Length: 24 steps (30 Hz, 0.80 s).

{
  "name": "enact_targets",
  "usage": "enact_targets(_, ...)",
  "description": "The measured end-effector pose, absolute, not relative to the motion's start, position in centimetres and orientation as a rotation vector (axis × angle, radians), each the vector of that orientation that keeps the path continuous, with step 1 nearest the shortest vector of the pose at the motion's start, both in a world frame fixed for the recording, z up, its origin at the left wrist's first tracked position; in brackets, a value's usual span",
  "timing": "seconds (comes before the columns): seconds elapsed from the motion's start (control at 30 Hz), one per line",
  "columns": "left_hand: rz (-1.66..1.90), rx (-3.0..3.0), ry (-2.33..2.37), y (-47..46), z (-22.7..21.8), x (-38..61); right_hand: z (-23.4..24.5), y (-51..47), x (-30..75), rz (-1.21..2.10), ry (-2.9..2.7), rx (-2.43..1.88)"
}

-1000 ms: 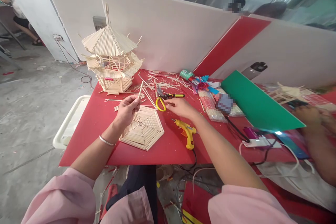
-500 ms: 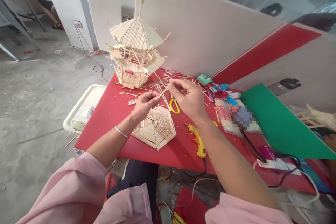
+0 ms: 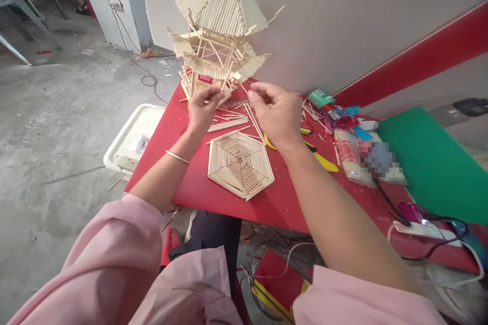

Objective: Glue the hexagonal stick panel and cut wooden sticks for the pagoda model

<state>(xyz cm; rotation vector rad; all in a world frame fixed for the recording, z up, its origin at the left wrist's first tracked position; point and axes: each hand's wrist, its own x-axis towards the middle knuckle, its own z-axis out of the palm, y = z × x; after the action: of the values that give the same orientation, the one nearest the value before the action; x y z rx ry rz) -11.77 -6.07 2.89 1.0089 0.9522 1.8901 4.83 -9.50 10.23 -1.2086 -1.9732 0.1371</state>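
My left hand has thumb and fingers pinched together in front of the base of a pagoda model built of thin wooden sticks. Whatever is in that pinch is too small to make out. Thumb and forefinger of my right hand are also drawn together, just right of the model's lower roof. A thin stick runs from that roof toward their tips; whether they grip it is unclear. Below both hands, a hexagonal stick panel lies flat on the red table.
Loose sticks lie behind the panel. A yellow loop handle and a yellow-and-black tool show around my right forearm. Bagged sticks, a green board and a power strip are at right. A white stool stands left.
The short stick held between both hands no longer shows there. My hands have moved apart and forward to the pagoda. The view has shifted, and my right forearm now covers the yellow glue gun.
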Motion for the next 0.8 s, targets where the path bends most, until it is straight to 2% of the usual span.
enact_targets(0.17,1.951,1.097,1.073,-4.8,1.8,-13.6,4.5,-7.5,4.2,0.365,-1.993,-1.403)
enact_targets(0.3,1.952,1.257,1.163,-4.9,1.7,-13.6,1.9,-3.4,3.2,0.363,-2.026,-1.344)
enact_targets(0.53,1.922,1.368,1.282,-4.3,1.1,-14.1,2.0,1.9,0.7,0.258,-2.090,-1.216)
enact_targets(0.8,1.974,1.580,1.372,-4.9,1.4,-13.8,2.4,0.8,0.3,0.374,-1.932,-1.283)
